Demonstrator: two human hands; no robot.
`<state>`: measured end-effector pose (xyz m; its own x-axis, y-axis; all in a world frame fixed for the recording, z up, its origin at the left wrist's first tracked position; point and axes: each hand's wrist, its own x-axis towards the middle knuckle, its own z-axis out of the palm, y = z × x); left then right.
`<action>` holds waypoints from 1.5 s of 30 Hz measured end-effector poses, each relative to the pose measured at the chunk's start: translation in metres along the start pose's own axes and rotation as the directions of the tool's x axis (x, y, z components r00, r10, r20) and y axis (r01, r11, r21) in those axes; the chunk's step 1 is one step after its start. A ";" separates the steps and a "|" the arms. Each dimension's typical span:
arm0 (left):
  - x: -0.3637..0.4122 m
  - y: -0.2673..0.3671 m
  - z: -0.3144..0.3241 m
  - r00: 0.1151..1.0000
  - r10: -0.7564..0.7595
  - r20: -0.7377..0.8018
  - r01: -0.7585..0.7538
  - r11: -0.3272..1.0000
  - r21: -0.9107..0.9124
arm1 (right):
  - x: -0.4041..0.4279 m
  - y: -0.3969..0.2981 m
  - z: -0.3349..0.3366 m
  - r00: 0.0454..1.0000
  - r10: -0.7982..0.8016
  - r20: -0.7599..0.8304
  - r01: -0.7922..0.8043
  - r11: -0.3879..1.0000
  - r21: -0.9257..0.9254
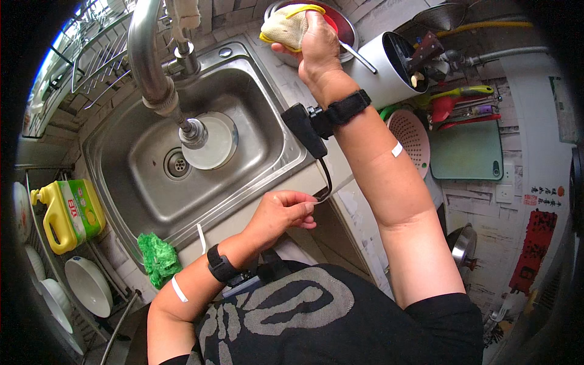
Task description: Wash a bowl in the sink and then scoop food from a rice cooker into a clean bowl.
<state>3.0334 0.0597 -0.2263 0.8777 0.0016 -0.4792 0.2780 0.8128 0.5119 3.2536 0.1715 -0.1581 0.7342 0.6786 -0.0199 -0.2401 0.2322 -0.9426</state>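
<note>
My right hand (321, 50) is raised at the far counter beyond the sink's right corner, gripping a cream cleaning cloth with yellow edging (287, 27). Behind the cloth are a round metal pot or bowl and something red; a metal handle (358, 57) sticks out near my wrist. My left hand (285, 212) is at the sink's front edge, thumb and fingers pinched around the end of a thin strip or cord that seems to run to the device strapped on my right wrist. A white plate (216, 150) lies in the stainless steel sink (146, 132), under the faucet (153, 59).
Green netting or plastic (159, 260) lies at the sink's front left corner. Left of it stand a yellow detergent jug (68, 214) and a rack with white bowls (89, 287). A white knife holder (378, 68), pink colander (410, 137) and green cutting board (465, 150) are at right.
</note>
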 end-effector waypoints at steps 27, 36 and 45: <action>-0.041 0.043 0.014 0.973 -0.004 0.231 -0.035 0.986 0.162 | -0.006 0.017 -0.026 0.986 -0.158 -0.045 0.147 0.972 -0.181; -0.026 0.081 0.061 0.994 0.080 0.079 -0.095 0.974 0.208 | -0.041 0.062 -0.015 0.955 -0.288 -0.075 0.218 0.848 -0.484; -0.017 0.083 0.068 1.000 0.014 -0.021 -0.006 0.948 0.318 | -0.069 0.078 0.002 0.947 -0.315 0.065 0.281 0.709 -0.646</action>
<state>3.0681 0.0874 -0.1280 0.8731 0.0250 -0.4868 0.3821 0.5851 0.7153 3.1827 0.1445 -0.2294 0.7294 0.6147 0.3001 0.4463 -0.0951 -0.8898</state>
